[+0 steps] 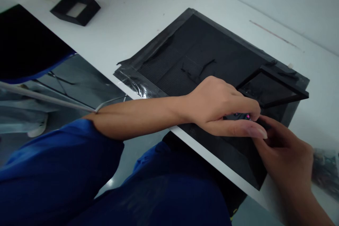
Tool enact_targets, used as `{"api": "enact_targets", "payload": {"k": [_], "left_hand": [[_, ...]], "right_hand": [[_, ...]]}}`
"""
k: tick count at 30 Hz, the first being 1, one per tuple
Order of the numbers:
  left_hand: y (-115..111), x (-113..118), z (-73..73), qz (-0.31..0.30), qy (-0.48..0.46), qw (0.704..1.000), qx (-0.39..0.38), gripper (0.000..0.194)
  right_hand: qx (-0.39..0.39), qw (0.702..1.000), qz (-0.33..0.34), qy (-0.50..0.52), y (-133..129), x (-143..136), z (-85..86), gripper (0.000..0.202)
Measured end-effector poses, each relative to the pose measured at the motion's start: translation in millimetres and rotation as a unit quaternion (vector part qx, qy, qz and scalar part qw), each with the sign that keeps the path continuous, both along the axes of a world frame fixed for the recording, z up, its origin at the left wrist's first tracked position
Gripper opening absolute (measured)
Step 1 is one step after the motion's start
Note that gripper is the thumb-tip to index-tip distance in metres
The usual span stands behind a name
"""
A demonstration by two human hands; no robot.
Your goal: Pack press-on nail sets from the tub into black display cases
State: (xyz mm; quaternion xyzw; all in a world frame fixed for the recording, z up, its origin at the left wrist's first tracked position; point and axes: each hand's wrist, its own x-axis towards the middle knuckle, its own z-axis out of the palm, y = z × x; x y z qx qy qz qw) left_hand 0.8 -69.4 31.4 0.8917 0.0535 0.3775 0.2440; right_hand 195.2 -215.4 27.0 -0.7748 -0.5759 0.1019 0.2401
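Note:
My left hand reaches across a black mat with taped edges, its thumb and index finger bent toward my right hand. Close beside it, my right hand has its fingers closed, and the fingertips of both meet. Between them a small dark piece shows a shiny pink glint; most of it is hidden, so its kind cannot be made out. Just beyond the fingers, a black rectangular frame lies at an angle on the mat. Thin black scraps lie near the mat's middle.
A second black frame stands at the white table's far left. At right lies a clear bag of small pieces. A black chair with a blue edge is beside the table. A thin reddish stick lies near the wall.

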Motion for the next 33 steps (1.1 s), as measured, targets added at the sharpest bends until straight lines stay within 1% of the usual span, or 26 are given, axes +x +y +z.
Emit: {"api": "enact_targets", "payload": {"k": [6, 13, 17, 21, 25, 28, 31, 33], "left_hand": [[-1, 0, 1.2, 0.004, 0.026, 1.0, -0.012, 0.073], [0, -1, -0.5, -0.011, -0.012, 1.0, 0.002, 0.06], [0, -1, -1.1, -0.024, -0.009, 1.0, 0.01, 0.056], [0, -2, 0.3, -0.025, 0.025, 0.999, -0.005, 0.057], [-1, -1, 0.5, -0.025, 0.005, 1.0, 0.0, 0.055], [-1, 0, -0.4, -0.026, -0.006, 1.0, 0.004, 0.053], [-1, 0, -1.0, -0.026, -0.005, 1.0, 0.009, 0.052], [-1, 0, -1.0, -0.025, -0.001, 1.0, 0.01, 0.053]], "right_hand": [[-0.001, 1.0, 0.013, -0.011, 0, 0, -0.5, 0.039], [0.008, 0.998, 0.06, -0.03, 3, 4, -1.4, 0.041], [-0.003, 0.996, 0.077, -0.039, 6, 7, -1.6, 0.047], [-0.034, 0.998, 0.058, 0.006, 9, 10, -0.2, 0.048], [-0.076, 0.994, 0.032, 0.07, 13, 10, 2.4, 0.053], [-0.096, 0.989, 0.015, 0.112, 14, 12, 4.1, 0.051], [-0.105, 0.986, 0.019, 0.128, 14, 13, 4.9, 0.049], [-0.103, 0.986, 0.016, 0.132, 14, 13, 5.0, 0.051]]}}
